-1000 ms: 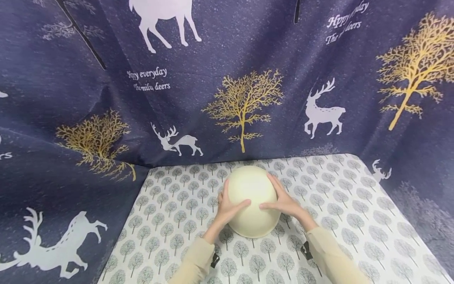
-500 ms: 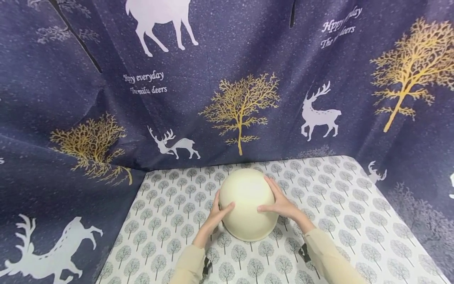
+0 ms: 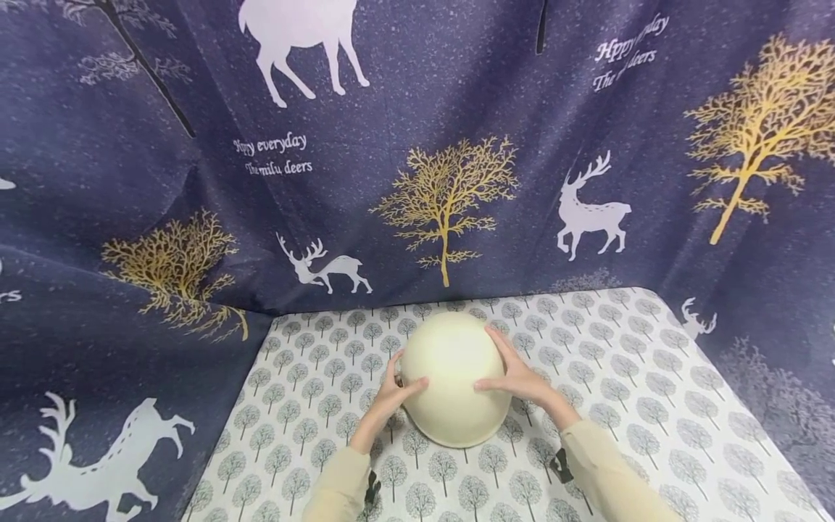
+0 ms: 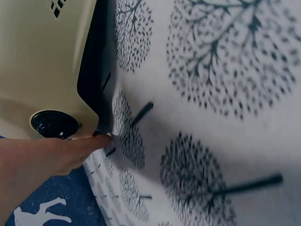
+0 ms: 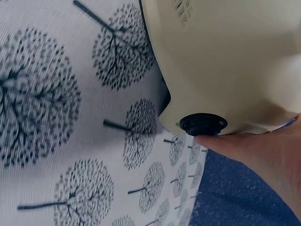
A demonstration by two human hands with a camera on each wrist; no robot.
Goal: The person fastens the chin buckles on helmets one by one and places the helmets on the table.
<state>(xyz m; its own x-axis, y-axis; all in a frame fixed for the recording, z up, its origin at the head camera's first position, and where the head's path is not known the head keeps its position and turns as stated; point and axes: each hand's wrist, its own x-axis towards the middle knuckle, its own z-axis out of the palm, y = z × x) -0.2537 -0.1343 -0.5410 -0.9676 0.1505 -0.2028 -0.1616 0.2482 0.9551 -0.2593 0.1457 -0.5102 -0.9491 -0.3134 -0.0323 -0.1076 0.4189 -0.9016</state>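
Observation:
A cream, rounded helmet stands dome up over the tree-print cloth. In both wrist views its side shows a small lattice vent and a round black knob. My left hand grips its left side, thumb lying toward the front of the dome. On the right side my right hand holds it, with the thumb spread from the other fingers. In the right wrist view a fingertip lies just by the other black knob. Whether the rim rests fully on the cloth I cannot tell.
The white cloth with grey trees covers the tabletop. Behind and on both sides hangs a dark blue curtain printed with white deer and golden trees. Its lower edge meets the table's back edge.
My left hand has slid outward to the left along the helmet, its thumb pulling away from the right thumb. The helmet has shifted slightly left. My right hand keeps nearly the same hold.

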